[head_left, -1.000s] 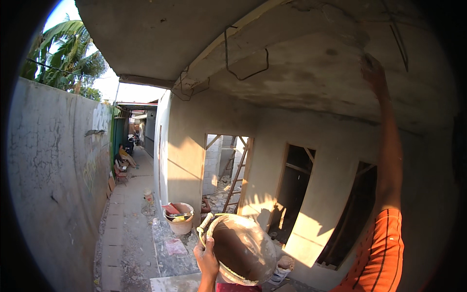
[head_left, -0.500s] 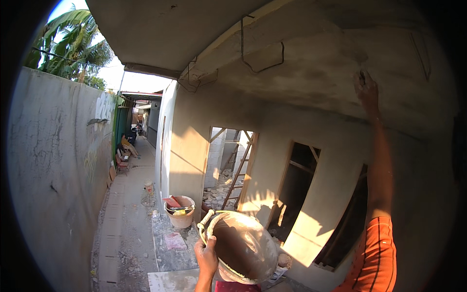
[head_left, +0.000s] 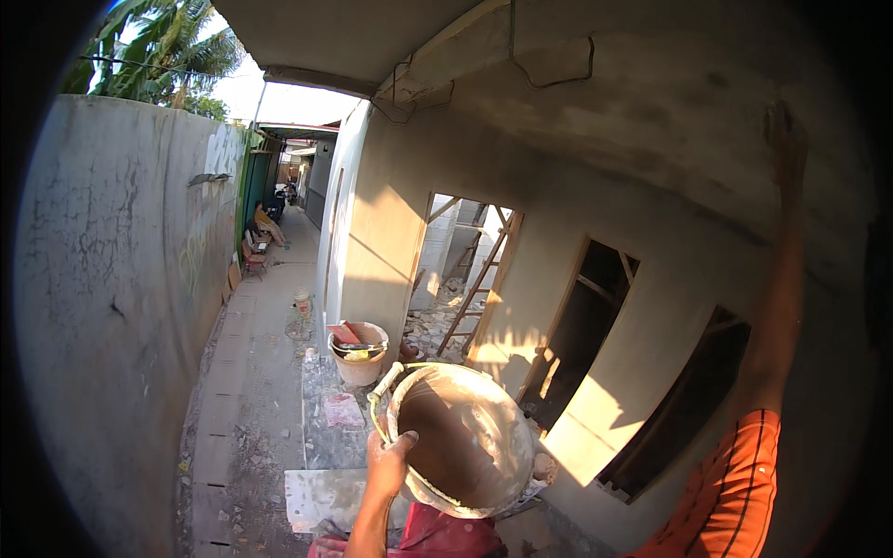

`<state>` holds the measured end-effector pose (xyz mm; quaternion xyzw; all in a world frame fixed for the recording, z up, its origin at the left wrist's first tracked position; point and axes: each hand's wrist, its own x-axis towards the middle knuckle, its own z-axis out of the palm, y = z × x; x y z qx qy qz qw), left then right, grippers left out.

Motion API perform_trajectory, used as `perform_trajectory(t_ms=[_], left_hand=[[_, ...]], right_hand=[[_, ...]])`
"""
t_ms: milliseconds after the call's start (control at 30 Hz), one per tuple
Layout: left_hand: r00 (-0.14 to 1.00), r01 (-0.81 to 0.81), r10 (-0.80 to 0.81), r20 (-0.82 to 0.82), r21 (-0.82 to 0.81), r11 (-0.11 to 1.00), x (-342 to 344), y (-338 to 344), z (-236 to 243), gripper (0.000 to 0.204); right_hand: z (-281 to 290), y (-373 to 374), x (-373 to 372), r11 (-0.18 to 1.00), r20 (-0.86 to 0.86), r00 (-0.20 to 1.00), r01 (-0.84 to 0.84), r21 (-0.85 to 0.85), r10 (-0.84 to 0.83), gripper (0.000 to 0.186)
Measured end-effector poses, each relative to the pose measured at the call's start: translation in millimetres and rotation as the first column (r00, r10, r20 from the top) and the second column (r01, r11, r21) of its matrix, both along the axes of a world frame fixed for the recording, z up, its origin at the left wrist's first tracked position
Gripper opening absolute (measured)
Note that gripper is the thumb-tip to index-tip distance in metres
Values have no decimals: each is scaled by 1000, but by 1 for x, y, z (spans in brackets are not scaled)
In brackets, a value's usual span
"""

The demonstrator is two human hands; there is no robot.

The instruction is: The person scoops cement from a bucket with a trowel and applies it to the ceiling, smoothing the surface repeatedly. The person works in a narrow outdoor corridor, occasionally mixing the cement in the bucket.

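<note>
My left hand (head_left: 389,458) grips the rim of a mortar-smeared bucket (head_left: 500,437), thumb over the edge. The bucket tilts, its mouth facing me, and its inside lies partly in shadow. Its wire handle with a pale grip (head_left: 387,381) hangs at the left side of the rim. High at the upper right, my right hand (head_left: 786,139) reaches up to the rough plastered ceiling (head_left: 679,112), its fingers closed. What it holds is too dark and blurred to make out. An orange striped sleeve (head_left: 730,484) covers my right upper arm.
A second bucket (head_left: 361,370) holding tools stands on the ground ahead. Bent metal rods (head_left: 551,86) hang from the ceiling beam. Beyond a doorway, a wooden ladder (head_left: 479,284) leans above rubble. A grey wall (head_left: 112,279) lines the alley at left; a pale board (head_left: 326,498) lies below me.
My view has swung, shifting the surroundings left and up. My right hand has moved rightward along the ceiling. The left hand still grips the bucket.
</note>
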<state>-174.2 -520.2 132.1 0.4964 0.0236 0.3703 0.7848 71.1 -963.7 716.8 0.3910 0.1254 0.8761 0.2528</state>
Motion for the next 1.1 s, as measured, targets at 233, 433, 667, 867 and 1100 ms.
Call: perform_trajectory(t_ms=[233,433,667,867,1100], left_hand=[[999,-34,36,-4,-452,891,-18,35,-25,62],[988,-144,152,-31,-560,816,-41,72,-54,69],[810,-586,497,-312,-385,713,-122,89,-92,71],[687,-699,545,-481,-232,676,-216,88,-132,72],[439,-894,681,-587,-210,395,-208,59,-134,49]], right_hand=[[-115,-64,59,969,-132,991,-3,247,37,45],[-347,150,-24,515,-652,-442,-401,758,616,26],[-567,327,-58,636,-360,-828,-561,529,-431,40],[-668,397,-140,464,-108,-690,-586,665,-716,46],[-705,394,-68,639,114,-947,-111,761,-300,32]])
